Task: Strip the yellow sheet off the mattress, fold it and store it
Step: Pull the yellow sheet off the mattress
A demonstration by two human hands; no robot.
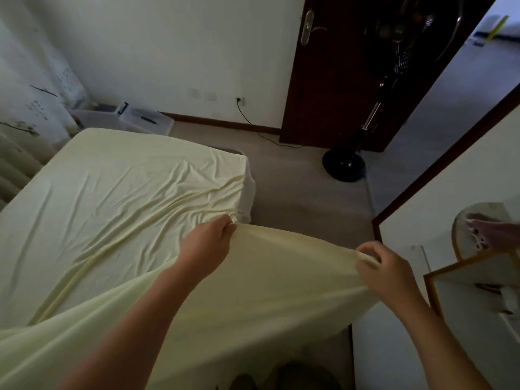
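A pale yellow sheet (118,198) covers the mattress, wrinkled toward the near right corner. Its near edge is lifted off the bed and stretched taut between my hands. My left hand (208,243) grips the bunched edge near the mattress's right side. Further right, past the bed's edge, my right hand (385,268) pinches a gathered fold of the same edge. The white mattress side (249,192) shows bare at the far right corner. The lifted cloth hides the near part of the mattress.
A black pedestal fan (344,164) stands on the grey floor by a dark wooden door (332,80). Clear plastic boxes (135,119) sit against the far wall. A white cabinet with wood trim (464,277) is close on my right. A radiator (17,164) lines the left.
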